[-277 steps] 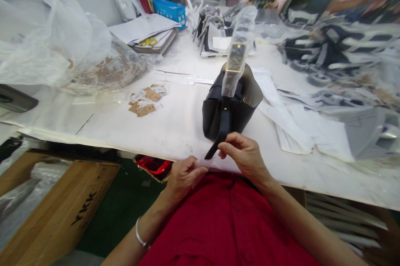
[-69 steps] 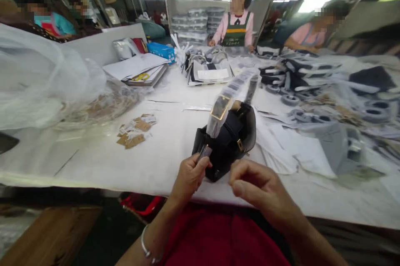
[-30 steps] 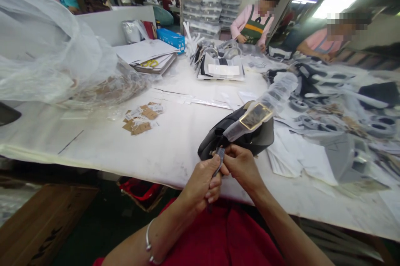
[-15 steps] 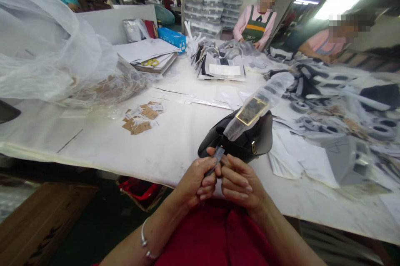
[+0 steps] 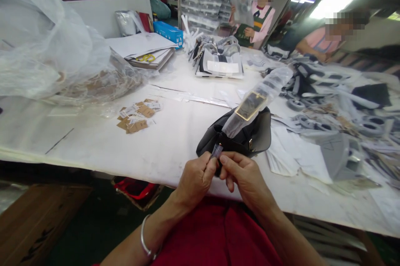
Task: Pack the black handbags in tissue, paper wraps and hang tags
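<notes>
A black handbag (image 5: 261, 133) lies on the table just beyond my hands, its grey inside showing at the right. From it rises a wide strap with a gold buckle (image 5: 251, 106), wrapped in clear plastic. A narrow, plastic-wrapped strap end (image 5: 216, 150) comes from the bag's near side toward me. My left hand (image 5: 196, 174) is closed round this strap end. Close beside it, my right hand (image 5: 245, 174) has thumb and forefinger pinched together at the strap's edge, the other fingers curled. What lies between those fingertips is hidden.
Brown and white tags (image 5: 136, 116) lie left of the bag. A large clear plastic bag (image 5: 71, 58) covers the far left. Wrapped straps and parts (image 5: 315, 112) crowd the right. Papers with yellow scissors (image 5: 146, 58) and a blue box (image 5: 168, 33) stand behind. Two co-workers are across the table.
My left hand has turned, its back now facing up over the strap end. My right hand's fingers have loosened into a pinch. A co-worker opposite has lifted a clear plastic-wrapped item.
</notes>
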Demonstrator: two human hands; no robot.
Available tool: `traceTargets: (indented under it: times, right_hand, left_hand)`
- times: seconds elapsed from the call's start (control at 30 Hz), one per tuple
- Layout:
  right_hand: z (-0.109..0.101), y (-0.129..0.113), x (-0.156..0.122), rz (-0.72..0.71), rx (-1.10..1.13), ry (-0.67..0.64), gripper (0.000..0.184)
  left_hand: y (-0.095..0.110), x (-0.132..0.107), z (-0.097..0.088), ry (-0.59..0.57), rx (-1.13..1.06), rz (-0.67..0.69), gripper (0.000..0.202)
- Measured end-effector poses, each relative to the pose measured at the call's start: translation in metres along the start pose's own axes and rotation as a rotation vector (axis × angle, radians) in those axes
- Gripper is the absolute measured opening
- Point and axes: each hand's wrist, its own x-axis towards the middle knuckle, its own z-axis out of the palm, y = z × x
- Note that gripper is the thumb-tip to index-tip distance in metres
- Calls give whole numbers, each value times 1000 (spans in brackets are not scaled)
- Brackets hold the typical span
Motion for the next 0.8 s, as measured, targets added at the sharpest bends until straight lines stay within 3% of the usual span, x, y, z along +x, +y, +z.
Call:
traceTargets:
  times: [0.13, 0.3, 0.4, 0.5, 0.67, 0.8]
  right_hand:
    - [3, 1, 3, -27, -29, 54, 38]
    - [-8, 5, 7, 51, -106, -21, 39]
    - [-7, 13, 11, 80, -173, 2, 40]
    - [-7, 15, 10, 96, -232, 21, 42]
    - [-20, 3, -5, 34, -384, 169, 49]
    - [-20, -1, -8, 25, -284, 103, 52]
  left_hand:
    - [0, -2, 1, -66, -172, -71, 35]
    - [-3, 0, -1, -250, -840, -320, 35]
    - [-2, 2, -4, -303, -1062, -390, 32]
    - [-2, 3, -2, -288, -1017, -376, 33]
    - [-7, 1, 4, -200, -772, -297, 38]
    - [-8, 0, 2, -211, -691, -268, 38]
